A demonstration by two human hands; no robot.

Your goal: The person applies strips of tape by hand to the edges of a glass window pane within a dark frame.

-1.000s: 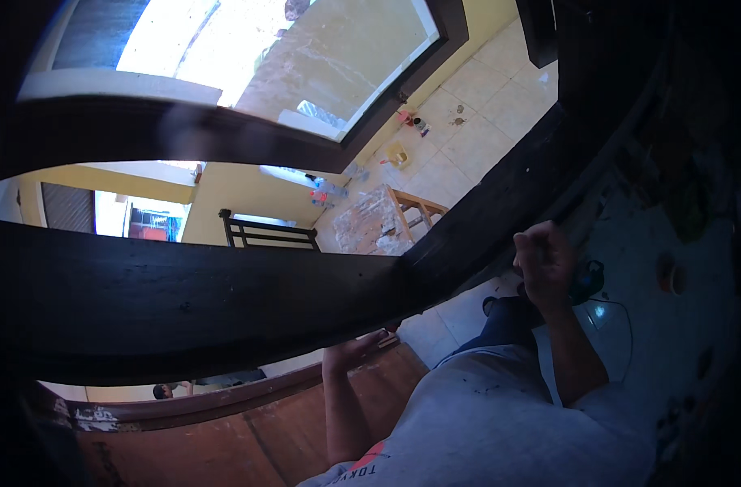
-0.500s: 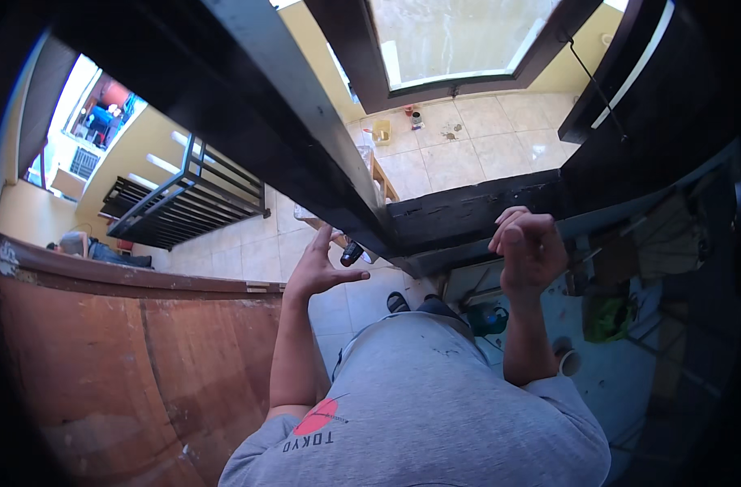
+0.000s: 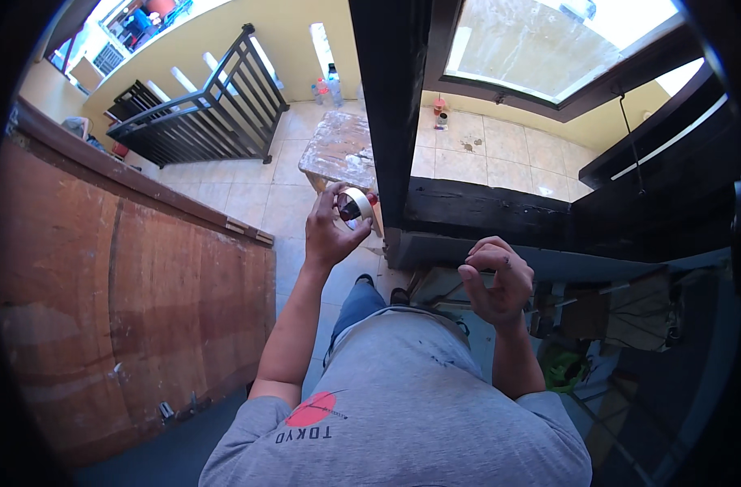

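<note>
My left hand (image 3: 330, 231) is raised in front of the doorway, thumb and fingers curled round a roll of tape (image 3: 362, 198), a pale ring. Something dark and red shows through and behind the ring; I cannot tell whether it is held too. Beyond that hand stands a paint-spattered wooden stool (image 3: 338, 146). My right hand (image 3: 500, 280) is held up below the dark window sill (image 3: 500, 213), apart from it. Its fingers are bent in towards the thumb. Whatever they may hold is too small to make out.
A brown wooden door (image 3: 183, 325) stands along the left. The dark frame post (image 3: 391, 105) rises between doorway and open window (image 3: 541, 49). Outside are a metal railing (image 3: 224, 105) and several bottles (image 3: 331, 88). A green bag (image 3: 563, 369) lies among stored items at right.
The view has swung, bringing the post upright and the stool into sight. My left hand has closed round the tape roll; earlier its fingers were spread. My right hand stays curled, now lower.
</note>
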